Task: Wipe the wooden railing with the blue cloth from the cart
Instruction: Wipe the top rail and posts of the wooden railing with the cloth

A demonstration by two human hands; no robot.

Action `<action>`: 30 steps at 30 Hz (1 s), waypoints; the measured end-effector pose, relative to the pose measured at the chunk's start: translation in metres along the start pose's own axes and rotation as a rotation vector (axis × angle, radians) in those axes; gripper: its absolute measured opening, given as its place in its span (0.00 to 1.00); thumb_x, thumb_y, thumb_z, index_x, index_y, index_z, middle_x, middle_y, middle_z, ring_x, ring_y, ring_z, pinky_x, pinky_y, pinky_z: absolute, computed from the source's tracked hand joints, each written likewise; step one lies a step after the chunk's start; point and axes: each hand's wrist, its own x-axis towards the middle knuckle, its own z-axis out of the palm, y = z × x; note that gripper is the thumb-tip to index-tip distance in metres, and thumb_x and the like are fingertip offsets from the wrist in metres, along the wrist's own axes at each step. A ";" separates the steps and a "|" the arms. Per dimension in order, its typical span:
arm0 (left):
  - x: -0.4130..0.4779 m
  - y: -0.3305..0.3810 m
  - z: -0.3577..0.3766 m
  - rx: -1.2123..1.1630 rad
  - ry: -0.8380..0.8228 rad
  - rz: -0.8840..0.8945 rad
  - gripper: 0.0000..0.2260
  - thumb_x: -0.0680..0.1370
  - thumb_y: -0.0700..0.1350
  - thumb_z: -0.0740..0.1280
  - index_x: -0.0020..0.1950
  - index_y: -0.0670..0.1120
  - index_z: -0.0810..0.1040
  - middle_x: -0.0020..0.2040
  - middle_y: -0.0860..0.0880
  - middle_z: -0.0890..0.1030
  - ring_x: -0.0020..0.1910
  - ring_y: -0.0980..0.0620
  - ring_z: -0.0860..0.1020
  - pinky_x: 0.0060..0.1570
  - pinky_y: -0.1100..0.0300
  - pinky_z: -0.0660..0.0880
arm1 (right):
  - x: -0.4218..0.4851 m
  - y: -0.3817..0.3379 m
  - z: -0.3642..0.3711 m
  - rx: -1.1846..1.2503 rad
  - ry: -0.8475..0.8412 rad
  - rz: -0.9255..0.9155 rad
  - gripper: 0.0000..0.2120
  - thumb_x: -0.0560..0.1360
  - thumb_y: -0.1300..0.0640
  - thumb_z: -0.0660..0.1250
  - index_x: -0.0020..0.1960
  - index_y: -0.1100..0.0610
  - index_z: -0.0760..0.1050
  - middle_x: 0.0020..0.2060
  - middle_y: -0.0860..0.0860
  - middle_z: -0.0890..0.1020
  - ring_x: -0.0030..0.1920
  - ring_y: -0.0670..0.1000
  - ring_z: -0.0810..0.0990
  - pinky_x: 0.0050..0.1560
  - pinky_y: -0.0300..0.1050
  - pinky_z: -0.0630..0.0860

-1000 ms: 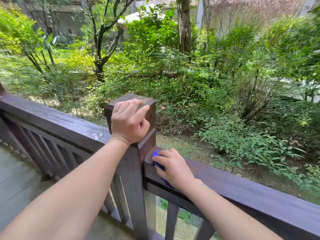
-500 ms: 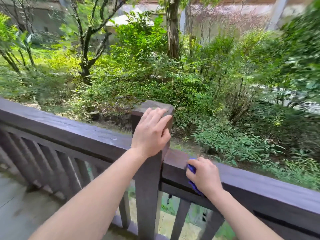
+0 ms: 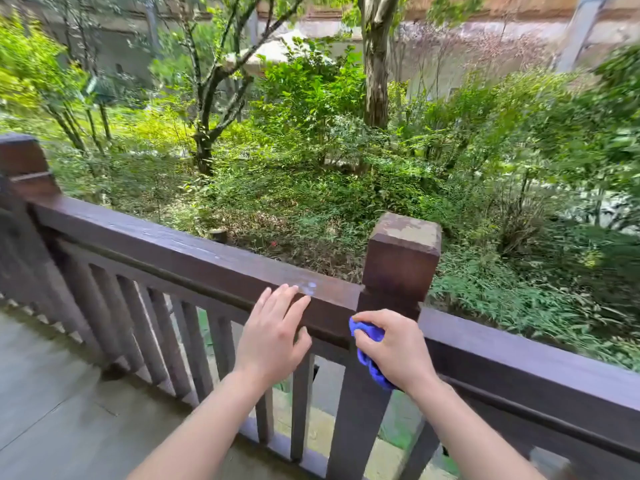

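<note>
The dark brown wooden railing (image 3: 166, 244) runs from upper left to lower right, broken by a square post (image 3: 401, 261) with a worn top. My right hand (image 3: 394, 348) grips the bunched blue cloth (image 3: 369, 355) against the front of the post, just below the top rail. My left hand (image 3: 273, 330) lies with straight fingers on the near edge of the top rail, just left of the post. Pale spots (image 3: 308, 287) mark the rail right beyond my left fingertips.
A second post (image 3: 24, 161) stands at the far left end. Vertical balusters (image 3: 138, 327) fill the space under the rail. Grey paving (image 3: 52, 393) lies on my side, and dense shrubs and trees (image 3: 311, 133) grow beyond the railing.
My left hand has come off the post top and down onto the rail left of it. My right hand with the cloth has shifted from the right rail onto the post's front.
</note>
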 end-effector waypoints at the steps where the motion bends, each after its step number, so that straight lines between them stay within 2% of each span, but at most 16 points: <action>1: -0.003 -0.009 -0.004 0.003 -0.006 -0.013 0.22 0.75 0.47 0.60 0.66 0.42 0.79 0.67 0.40 0.79 0.68 0.39 0.76 0.71 0.38 0.70 | 0.007 -0.009 0.006 0.018 0.005 -0.008 0.12 0.69 0.53 0.69 0.51 0.43 0.81 0.45 0.39 0.83 0.45 0.39 0.80 0.48 0.36 0.74; 4: -0.009 -0.036 -0.010 0.015 -0.020 -0.050 0.22 0.75 0.47 0.60 0.66 0.42 0.80 0.66 0.40 0.80 0.68 0.39 0.77 0.70 0.38 0.72 | 0.026 -0.028 0.025 0.042 0.019 -0.045 0.13 0.68 0.54 0.70 0.51 0.44 0.82 0.45 0.39 0.83 0.46 0.40 0.80 0.50 0.41 0.77; 14: 0.022 -0.132 0.014 0.061 -0.093 -0.093 0.22 0.75 0.47 0.59 0.65 0.42 0.80 0.64 0.40 0.81 0.66 0.39 0.78 0.69 0.38 0.73 | 0.091 -0.036 0.098 0.081 0.068 -0.085 0.14 0.69 0.56 0.70 0.52 0.44 0.81 0.46 0.38 0.81 0.48 0.41 0.79 0.50 0.44 0.77; 19: 0.055 -0.176 0.043 0.079 -0.120 -0.065 0.19 0.73 0.44 0.70 0.64 0.42 0.80 0.64 0.39 0.81 0.66 0.38 0.78 0.69 0.39 0.73 | 0.133 -0.028 0.122 0.074 0.211 -0.047 0.13 0.69 0.60 0.72 0.51 0.48 0.82 0.48 0.42 0.83 0.50 0.45 0.79 0.52 0.40 0.73; 21: 0.064 -0.188 0.055 0.076 -0.149 -0.055 0.20 0.73 0.44 0.70 0.64 0.42 0.80 0.65 0.38 0.80 0.67 0.37 0.77 0.69 0.39 0.73 | 0.142 -0.026 0.126 0.066 0.260 -0.028 0.13 0.69 0.62 0.72 0.51 0.49 0.82 0.47 0.43 0.83 0.49 0.45 0.79 0.52 0.40 0.72; 27: 0.107 -0.211 0.094 -0.004 -0.223 0.069 0.19 0.76 0.49 0.62 0.62 0.43 0.80 0.64 0.40 0.81 0.65 0.38 0.78 0.68 0.41 0.74 | 0.150 0.000 0.141 -0.282 0.307 0.118 0.13 0.70 0.59 0.74 0.55 0.55 0.81 0.50 0.52 0.82 0.50 0.58 0.78 0.51 0.50 0.76; 30: 0.120 -0.222 0.111 -0.015 -0.269 0.171 0.20 0.77 0.53 0.59 0.63 0.45 0.80 0.64 0.43 0.80 0.64 0.40 0.78 0.68 0.44 0.75 | 0.140 0.012 0.155 -0.471 0.273 0.130 0.19 0.70 0.52 0.75 0.59 0.58 0.79 0.56 0.54 0.80 0.55 0.59 0.77 0.57 0.52 0.76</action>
